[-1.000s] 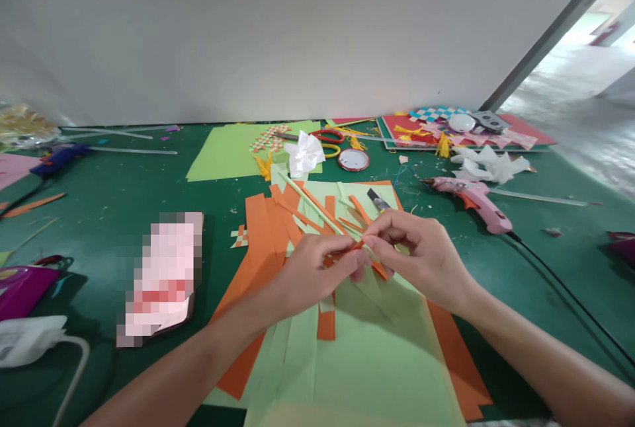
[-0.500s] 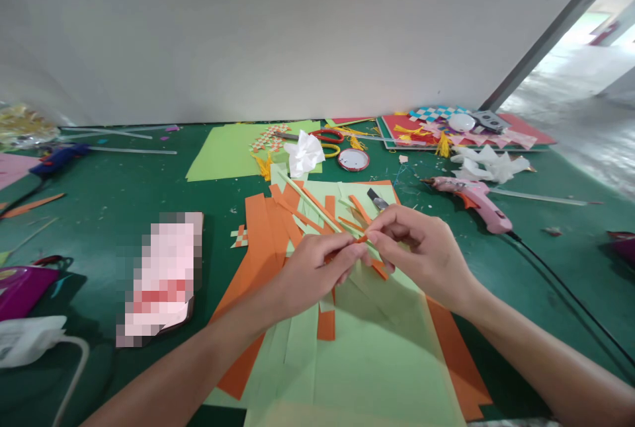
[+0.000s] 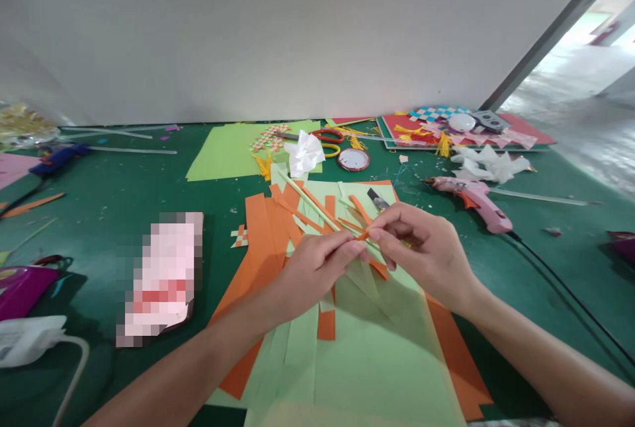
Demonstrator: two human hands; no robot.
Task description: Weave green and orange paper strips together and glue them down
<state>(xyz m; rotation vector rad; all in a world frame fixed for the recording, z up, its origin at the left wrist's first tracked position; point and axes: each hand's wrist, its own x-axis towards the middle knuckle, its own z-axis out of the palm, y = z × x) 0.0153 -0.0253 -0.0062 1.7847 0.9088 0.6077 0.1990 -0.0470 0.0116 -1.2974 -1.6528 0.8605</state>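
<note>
Between my two hands is a small orange paper strip point(image 3: 363, 236), pinched from both sides. My left hand point(image 3: 322, 258) has thumb and forefinger closed on its left end. On the other end, the thumb and forefinger of my right hand point(image 3: 421, 242) are closed too. Both hands hover over light green paper sheets point(image 3: 367, 361). Loose orange strips point(image 3: 268, 229) and thin pale green strips point(image 3: 310, 199) lie behind and left of my hands. A cutter knife point(image 3: 378, 199) lies just beyond my right hand, partly hidden by it.
A pink glue gun point(image 3: 471, 199) with a black cord lies at the right. To the left are a phone point(image 3: 166, 275) and a white plug point(image 3: 32, 341). Crumpled tissue point(image 3: 303, 153), red-and-yellow scissors point(image 3: 330, 137) and a round lid point(image 3: 354, 160) sit at the back.
The right hand has shifted very slightly, and a bit more of the orange strip shows between the fingertips. Everything else lies as before.
</note>
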